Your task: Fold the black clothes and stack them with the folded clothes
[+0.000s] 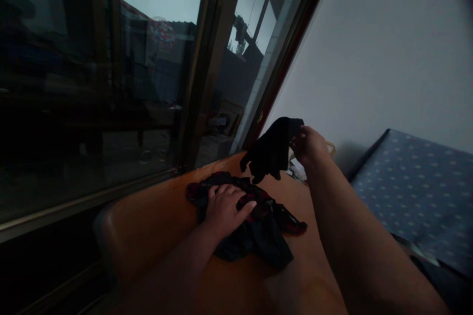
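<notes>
My left hand [228, 209] lies with fingers spread on a pile of dark clothing [254, 236], which has patches of red pattern and some shiny parts. Raised above the far right side of that pile, my right hand [308, 145] pinches a black glove [271, 150] by its cuff. The glove hangs limp, its finger-like ends pointing down and to the left. In the dim light, the separate pieces within the pile cannot be told apart.
The clothing rests on an orange-brown wooden table [148, 226] with a rounded corner. Glass window panes [158, 83] in a metal frame stand along its far left side. To the right are a white wall [388, 49] and a blue dotted cloth cover [417, 192]. Small white items [296, 171] lie behind my right wrist.
</notes>
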`<action>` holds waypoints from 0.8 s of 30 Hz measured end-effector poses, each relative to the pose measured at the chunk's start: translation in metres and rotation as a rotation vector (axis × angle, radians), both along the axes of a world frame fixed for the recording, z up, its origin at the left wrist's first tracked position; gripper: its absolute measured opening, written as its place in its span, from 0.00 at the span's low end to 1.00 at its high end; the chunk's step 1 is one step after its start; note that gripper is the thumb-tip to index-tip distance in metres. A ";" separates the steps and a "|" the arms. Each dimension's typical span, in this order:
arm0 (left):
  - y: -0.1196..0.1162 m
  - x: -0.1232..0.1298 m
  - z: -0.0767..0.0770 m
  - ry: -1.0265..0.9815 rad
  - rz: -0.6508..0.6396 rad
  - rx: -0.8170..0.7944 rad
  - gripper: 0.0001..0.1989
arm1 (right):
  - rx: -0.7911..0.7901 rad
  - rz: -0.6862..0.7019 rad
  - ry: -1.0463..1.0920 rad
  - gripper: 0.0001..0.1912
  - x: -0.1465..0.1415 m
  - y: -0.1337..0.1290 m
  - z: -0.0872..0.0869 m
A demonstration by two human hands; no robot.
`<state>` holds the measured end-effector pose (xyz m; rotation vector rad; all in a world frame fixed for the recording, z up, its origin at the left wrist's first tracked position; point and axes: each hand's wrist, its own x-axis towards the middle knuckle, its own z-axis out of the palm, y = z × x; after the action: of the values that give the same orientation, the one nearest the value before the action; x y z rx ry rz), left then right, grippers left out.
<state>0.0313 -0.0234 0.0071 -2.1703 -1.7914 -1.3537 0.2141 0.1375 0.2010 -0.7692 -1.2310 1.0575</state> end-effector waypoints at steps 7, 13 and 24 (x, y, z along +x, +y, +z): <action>0.012 -0.006 -0.006 -0.156 0.076 -0.004 0.16 | -0.074 0.237 -0.396 0.05 0.007 -0.066 -0.021; 0.026 -0.013 -0.011 -0.205 0.157 -0.090 0.08 | -0.238 0.384 -1.014 0.07 0.044 -0.108 -0.059; 0.006 -0.005 0.004 -0.143 0.064 0.109 0.11 | 0.308 -0.141 -1.385 0.08 0.005 -0.158 -0.108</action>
<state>0.0259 -0.0179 0.0115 -1.9919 -1.7691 -1.5887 0.2189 -0.0205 0.0925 -1.3714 -2.3515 0.0547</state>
